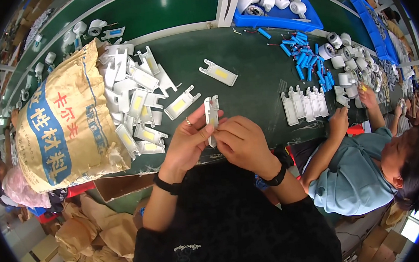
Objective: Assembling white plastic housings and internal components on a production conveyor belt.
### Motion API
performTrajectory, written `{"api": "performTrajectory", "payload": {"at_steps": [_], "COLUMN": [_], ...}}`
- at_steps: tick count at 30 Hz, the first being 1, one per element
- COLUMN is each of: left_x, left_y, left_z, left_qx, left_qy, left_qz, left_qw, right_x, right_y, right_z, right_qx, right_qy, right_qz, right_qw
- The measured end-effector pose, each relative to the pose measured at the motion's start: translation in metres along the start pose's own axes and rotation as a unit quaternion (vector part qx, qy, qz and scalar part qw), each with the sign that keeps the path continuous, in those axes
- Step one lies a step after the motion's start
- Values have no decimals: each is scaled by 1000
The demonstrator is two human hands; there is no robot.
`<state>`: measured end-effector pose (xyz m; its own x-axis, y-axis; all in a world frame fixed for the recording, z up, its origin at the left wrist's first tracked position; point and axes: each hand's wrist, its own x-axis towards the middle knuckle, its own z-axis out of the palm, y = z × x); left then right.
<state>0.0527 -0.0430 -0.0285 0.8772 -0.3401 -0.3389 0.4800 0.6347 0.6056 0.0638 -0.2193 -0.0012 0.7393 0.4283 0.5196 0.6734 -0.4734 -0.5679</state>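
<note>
The left forearm [159, 208] and right forearm [291, 191] slant inward, the hands close together before the torso. The left hand [186, 141] grips between thumb and curled fingers, its palm half upturned; the right hand [246, 141] shows its back, fingers bent (their tips partly hidden).

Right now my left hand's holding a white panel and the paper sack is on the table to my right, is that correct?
Not quite: the head view shows the paper sack on the table to your left. Your left hand does hold a white panel.
</note>
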Motion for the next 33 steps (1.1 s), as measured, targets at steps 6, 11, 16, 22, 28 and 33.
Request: {"api": "performTrajectory", "payload": {"at_steps": [6,11,16,22,28,33], "left_x": [-3,8,52,93,82,108], "left_y": [4,-5,-44,-94,-86,-131], "left_z": [1,11,27,62,73,84], "left_qx": [-48,-55,1,107,331,353], "left_qy": [-24,-16,34,37,19,-29], "left_qz": [-44,-55,-63,-45,-21,-2], "left_qw": [998,997,997,993,943,935], "right_x": [-1,-12,-35,-86,-127,-110], "right_y": [5,14,27,18,21,25], "right_z": [-10,-15,-42,-80,-86,-76], "right_qx": [159,147,34,-34,52,258], "right_qy": [-33,5,229,260,303,355], "right_qz": [163,261,249,253,310,290], "right_qw": [973,954,941,931,900,850]}}
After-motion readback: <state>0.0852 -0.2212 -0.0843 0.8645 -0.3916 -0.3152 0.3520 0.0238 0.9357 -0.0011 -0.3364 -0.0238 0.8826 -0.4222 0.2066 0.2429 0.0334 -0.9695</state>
